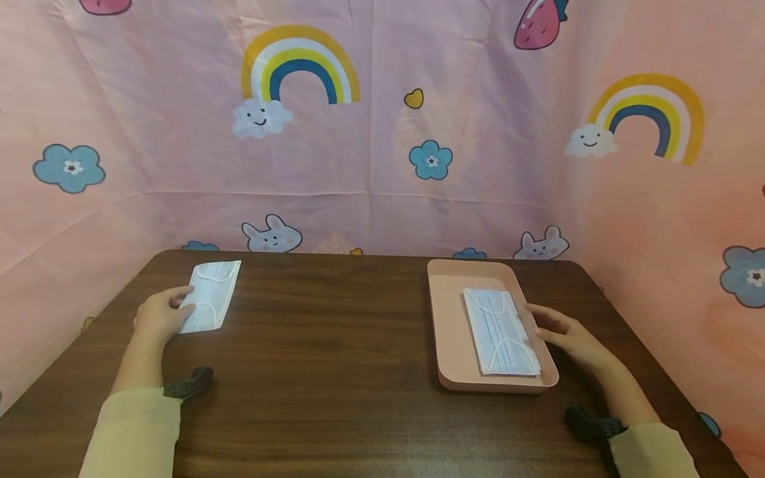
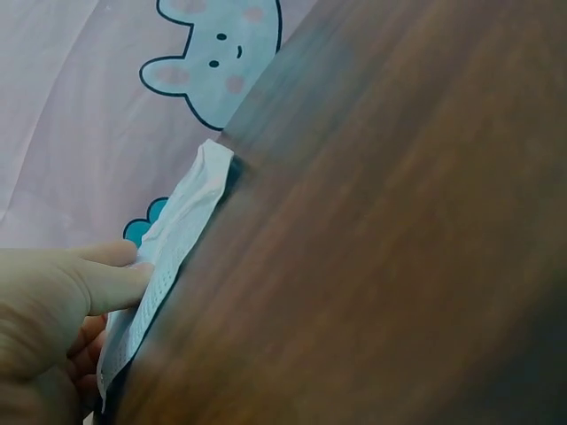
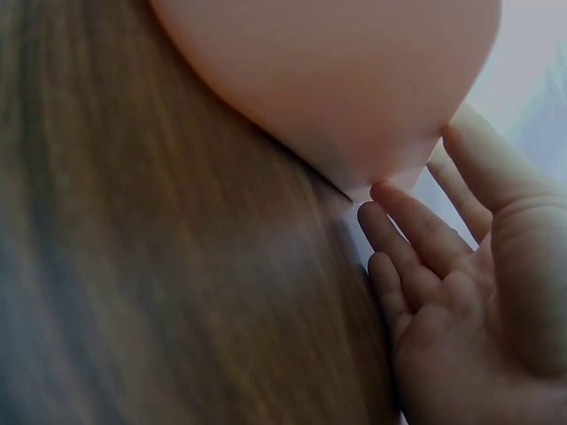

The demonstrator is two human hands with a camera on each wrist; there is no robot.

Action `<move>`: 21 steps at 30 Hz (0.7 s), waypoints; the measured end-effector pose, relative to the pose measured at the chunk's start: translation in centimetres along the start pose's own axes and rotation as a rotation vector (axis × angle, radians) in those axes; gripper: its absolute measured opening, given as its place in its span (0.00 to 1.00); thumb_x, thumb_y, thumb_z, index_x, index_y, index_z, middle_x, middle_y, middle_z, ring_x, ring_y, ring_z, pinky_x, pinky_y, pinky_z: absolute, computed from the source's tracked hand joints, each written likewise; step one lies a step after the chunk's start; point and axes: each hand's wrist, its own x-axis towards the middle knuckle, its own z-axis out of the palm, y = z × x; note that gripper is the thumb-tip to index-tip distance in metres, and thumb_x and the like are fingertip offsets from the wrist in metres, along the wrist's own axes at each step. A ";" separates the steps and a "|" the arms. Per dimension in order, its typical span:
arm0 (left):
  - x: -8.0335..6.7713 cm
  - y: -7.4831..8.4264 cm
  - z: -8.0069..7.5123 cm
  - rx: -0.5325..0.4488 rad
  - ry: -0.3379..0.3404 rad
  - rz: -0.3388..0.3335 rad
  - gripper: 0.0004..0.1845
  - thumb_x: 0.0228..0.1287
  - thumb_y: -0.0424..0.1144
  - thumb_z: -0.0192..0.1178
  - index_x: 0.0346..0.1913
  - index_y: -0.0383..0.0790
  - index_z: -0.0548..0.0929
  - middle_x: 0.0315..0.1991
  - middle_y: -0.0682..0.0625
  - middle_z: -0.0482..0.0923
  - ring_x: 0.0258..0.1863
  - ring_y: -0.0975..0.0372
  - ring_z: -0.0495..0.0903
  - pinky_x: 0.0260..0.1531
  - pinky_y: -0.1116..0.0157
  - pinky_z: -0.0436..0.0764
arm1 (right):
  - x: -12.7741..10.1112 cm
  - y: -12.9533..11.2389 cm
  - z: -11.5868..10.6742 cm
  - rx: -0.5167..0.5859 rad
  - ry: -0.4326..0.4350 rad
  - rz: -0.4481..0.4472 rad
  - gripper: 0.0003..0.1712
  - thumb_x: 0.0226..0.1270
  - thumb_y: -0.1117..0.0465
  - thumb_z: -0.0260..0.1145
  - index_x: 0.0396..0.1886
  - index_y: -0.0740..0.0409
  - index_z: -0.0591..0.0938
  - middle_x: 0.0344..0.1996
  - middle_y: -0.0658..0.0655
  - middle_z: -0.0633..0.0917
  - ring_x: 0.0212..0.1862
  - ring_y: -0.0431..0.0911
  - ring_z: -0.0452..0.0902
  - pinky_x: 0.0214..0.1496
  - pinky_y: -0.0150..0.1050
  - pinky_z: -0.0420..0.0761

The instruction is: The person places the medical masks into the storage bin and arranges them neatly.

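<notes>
On the left of the head view, my left hand (image 1: 160,314) pinches the left edge of a pale blue pleated face mask (image 1: 210,292) with white ear loops. In the left wrist view, the thumb lies on top of this mask (image 2: 173,252) and other fingers are under it. A shallow pink tray (image 1: 449,345) stands at the right of the table, and another face mask (image 1: 505,335), or a stack of them, lies inside. My right hand (image 1: 574,338) touches the tray's right side with loosely bent fingers; the right wrist view shows fingertips (image 3: 383,193) against its wall.
Both the tray and my forearms are over a dark brown wooden table (image 1: 335,332). A pink patterned cloth (image 1: 370,146) hangs behind the table and along its sides. Each wrist wears a dark band, the left band (image 1: 190,384) and the right band (image 1: 592,423).
</notes>
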 end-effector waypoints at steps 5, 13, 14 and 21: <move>0.1 0.1 -0.1 0.002 0.011 -0.009 0.23 0.69 0.38 0.54 0.63 0.30 0.70 0.56 0.26 0.68 0.53 0.30 0.61 0.46 0.36 0.56 | 0.0 -0.3 0.0 0.016 -0.001 -0.011 0.30 0.72 0.63 0.58 0.70 0.65 0.63 0.67 0.69 0.64 0.59 0.36 0.65 0.54 0.30 0.69; 0.0 -0.4 0.1 -0.017 0.039 -0.006 0.21 0.70 0.38 0.53 0.62 0.29 0.73 0.60 0.23 0.63 0.58 0.28 0.58 0.53 0.33 0.51 | 0.1 -0.4 0.1 -0.004 0.003 -0.009 0.30 0.72 0.62 0.58 0.70 0.65 0.62 0.67 0.70 0.64 0.66 0.65 0.58 0.61 0.63 0.63; 0.0 -0.5 0.2 -0.024 0.047 -0.006 0.21 0.70 0.37 0.52 0.62 0.29 0.73 0.60 0.23 0.62 0.58 0.27 0.57 0.54 0.33 0.51 | 0.1 -0.4 0.1 -0.004 0.004 -0.008 0.30 0.72 0.62 0.58 0.70 0.65 0.62 0.67 0.70 0.64 0.66 0.65 0.57 0.61 0.64 0.62; -0.4 -0.6 0.4 -0.087 0.149 0.035 0.19 0.69 0.30 0.48 0.60 0.28 0.74 0.60 0.23 0.63 0.59 0.28 0.58 0.53 0.33 0.60 | 0.0 -0.4 0.1 0.005 0.005 -0.007 0.30 0.72 0.62 0.58 0.70 0.65 0.63 0.67 0.70 0.64 0.65 0.61 0.61 0.61 0.55 0.68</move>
